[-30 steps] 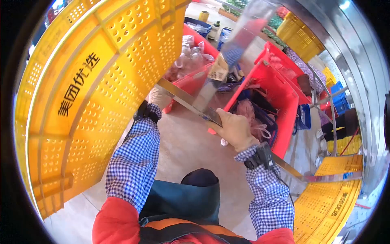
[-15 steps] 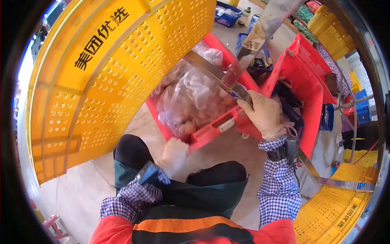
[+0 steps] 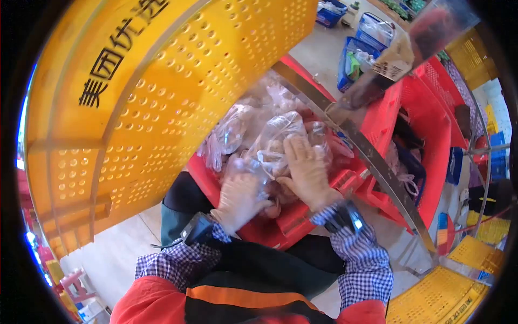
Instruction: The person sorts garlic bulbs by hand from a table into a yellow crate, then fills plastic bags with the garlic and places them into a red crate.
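A red crate (image 3: 278, 232) stands close in front of my knees, filled with clear plastic bags (image 3: 280, 129) whose pale, lumpy contents I cannot name. My right hand (image 3: 310, 175), in a pale glove, lies on a knotted bag with its fingers stretched out and thumb apart. Slightly blurred, my left hand (image 3: 240, 200), gloved alike, rests on the bags at the crate's near left, thumb apart from the fingers. Neither hand is seen gripping anything, though the left fingertips are partly lost among the plastic.
A big yellow perforated crate (image 3: 162, 108) leans along the left. A metal bar (image 3: 372, 156) crosses over the red crate. Another red crate (image 3: 437, 140) with dark items stands to the right. Blue baskets (image 3: 345, 70) sit behind, and a yellow crate (image 3: 437, 297) lies at lower right.
The red crate has come nearer to my knees. My right hand has left the metal bar and now lies on the bags. My left hand has moved from the crate's near corner onto them.
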`<move>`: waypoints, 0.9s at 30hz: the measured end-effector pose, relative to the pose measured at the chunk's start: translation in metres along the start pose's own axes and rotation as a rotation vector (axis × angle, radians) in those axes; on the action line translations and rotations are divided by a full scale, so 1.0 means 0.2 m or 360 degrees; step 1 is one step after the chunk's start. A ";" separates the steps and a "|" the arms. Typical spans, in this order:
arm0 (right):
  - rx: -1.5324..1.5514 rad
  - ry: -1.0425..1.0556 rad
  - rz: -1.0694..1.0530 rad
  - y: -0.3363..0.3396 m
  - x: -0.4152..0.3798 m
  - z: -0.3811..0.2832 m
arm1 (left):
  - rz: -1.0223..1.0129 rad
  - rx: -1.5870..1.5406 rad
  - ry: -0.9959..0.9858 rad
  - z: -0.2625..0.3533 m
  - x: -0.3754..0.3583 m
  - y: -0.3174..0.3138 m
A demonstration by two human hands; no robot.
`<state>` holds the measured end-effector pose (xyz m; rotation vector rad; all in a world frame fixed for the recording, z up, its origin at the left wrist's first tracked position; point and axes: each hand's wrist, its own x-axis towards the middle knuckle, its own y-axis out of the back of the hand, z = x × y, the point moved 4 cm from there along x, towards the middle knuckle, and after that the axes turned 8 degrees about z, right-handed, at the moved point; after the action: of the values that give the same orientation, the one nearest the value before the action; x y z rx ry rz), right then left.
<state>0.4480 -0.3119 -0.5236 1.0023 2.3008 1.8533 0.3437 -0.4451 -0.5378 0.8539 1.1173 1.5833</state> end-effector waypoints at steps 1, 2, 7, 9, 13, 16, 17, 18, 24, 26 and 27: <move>-0.0072 0.0056 -0.0034 -0.10 0.00 0.03 | 0.0190 0.0182 -0.0029 -0.09 -0.01 -0.07; -0.0141 0.0109 -0.0076 -0.14 -0.01 0.04 | 0.0186 0.0180 -0.0066 -0.13 0.01 -0.08; 0.0049 0.0284 -0.0159 -0.05 -0.06 0.02 | -0.0416 0.0684 -0.0372 -0.22 0.07 -0.22; 0.0632 -0.0011 -0.0195 0.00 -0.10 0.08 | -0.0202 0.0285 -0.0317 -0.21 0.07 -0.13; 0.0306 -0.0863 0.0240 0.10 -0.13 0.35 | 0.0497 -0.0040 -0.0129 -0.30 0.13 0.07; 0.0431 -0.1284 -0.0016 -0.07 -0.09 0.56 | 0.0732 -0.0004 0.0151 -0.43 0.34 0.04; 0.0307 -0.1145 0.0049 -0.18 -0.10 0.62 | 0.0542 -0.0074 0.0404 -0.49 0.39 -0.03; 0.0181 -0.1005 0.0115 -0.23 -0.09 0.66 | 0.0547 -0.0071 0.0406 -0.49 0.41 -0.04; 0.0327 -0.1147 -0.0012 -0.18 -0.10 0.57 | 0.0478 0.0371 0.0429 -0.52 0.41 -0.16; 0.0233 -0.1123 0.0057 -0.20 -0.14 0.50 | 0.0493 0.0182 0.0425 -0.50 0.40 -0.12; 0.0411 -0.1208 0.0023 -0.20 -0.14 0.45 | 0.0488 -0.0008 0.0415 -0.47 0.37 -0.10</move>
<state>0.4882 -0.2516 -0.5950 1.4300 2.0475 0.9192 0.2444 -0.3959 -0.5877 0.8637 1.2049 1.9951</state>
